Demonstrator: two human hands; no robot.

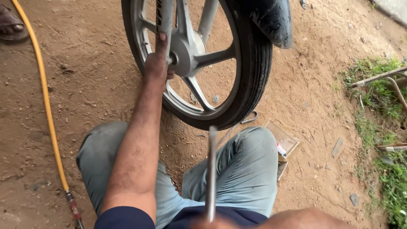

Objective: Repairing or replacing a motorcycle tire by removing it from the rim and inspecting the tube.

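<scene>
My left hand (157, 63) is closed around the silver metal fork leg (164, 17) of the motorcycle front wheel (199, 63), thumb pointing up along the leg, fingers wrapped out of sight behind it. Just right of this grip sits the silver alloy hub (186, 53), with spokes running out to the rim and the black ribbed rubber tyre (254, 68) beyond. Tyre bottom rests on the brown packed dirt ground (313, 93). Above and right of the grip, a dark mudguard (273, 19) overhangs the tyre. My right hand (212, 222) is at the frame's lower edge, mostly cut off; it is closed on the near end of a long grey metal rod (211, 169), which extends away from me toward the tyre's lowest point, between my knees in grey-blue trousers (241, 169). Whether the rod tip touches the tyre, I cannot tell. Right of the rod, near my right knee, a flat open cardboard box (284, 138) lies on the dirt. Well left of my left arm, a yellow hose (44, 97) runs along the ground. A sandalled foot (10, 23) of another person is at far left.
</scene>
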